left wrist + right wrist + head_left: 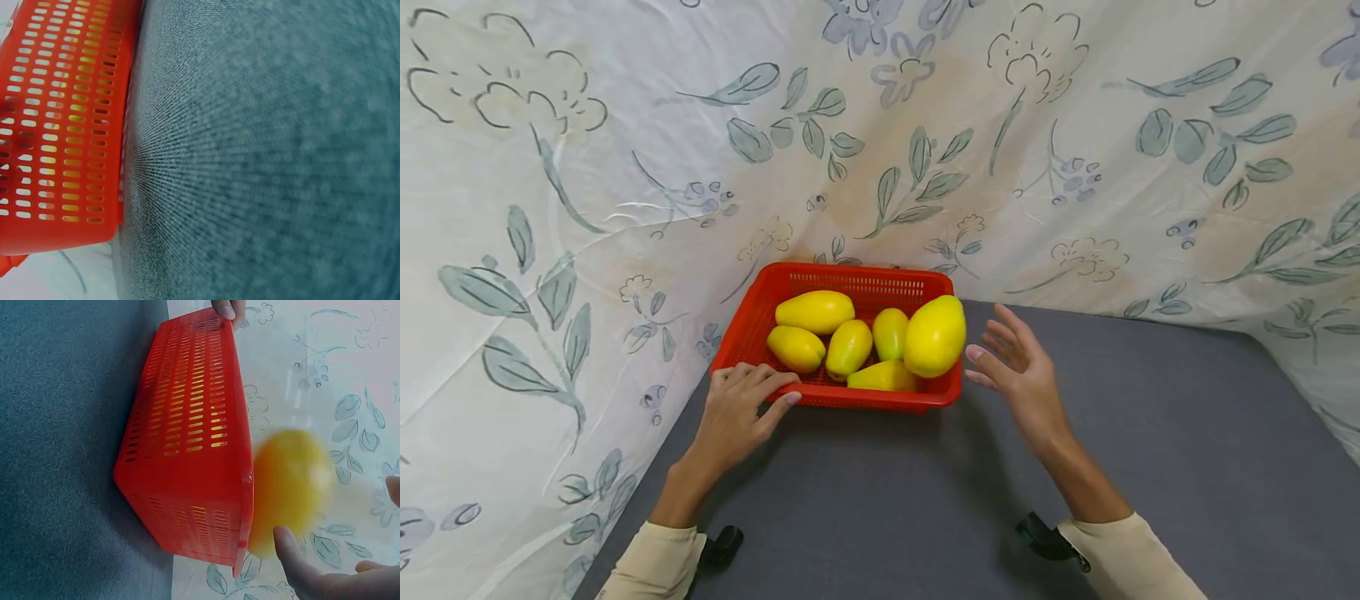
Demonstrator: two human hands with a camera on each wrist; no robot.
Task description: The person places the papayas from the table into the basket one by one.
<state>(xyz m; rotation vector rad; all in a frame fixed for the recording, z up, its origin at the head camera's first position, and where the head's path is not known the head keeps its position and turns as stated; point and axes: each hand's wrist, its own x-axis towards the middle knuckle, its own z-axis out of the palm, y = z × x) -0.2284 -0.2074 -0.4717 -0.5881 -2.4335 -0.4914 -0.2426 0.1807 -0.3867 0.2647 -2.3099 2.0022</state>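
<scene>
A red plastic basket (850,400) holds several yellow mangoes (815,312). My left hand (737,412) grips its front rim near the left corner, thumb on the outer side; the right wrist view shows that thumb (227,312) on the rim. At the basket's right end, a larger mango (935,336) sits higher than the others and overlaps the rim. It looks blurred in the right wrist view, above the rim and apart from my fingers. Just right of it, my right hand (1018,383) is spread with nothing in its grasp. The left wrist view shows only the slotted basket wall (62,125) and table.
The basket stands on a dark grey table (865,500), close to its back edge. A floral cloth (1075,167) hangs behind and along the left side. Dark wrist devices (1045,536) sit at both beige sleeves (1127,554).
</scene>
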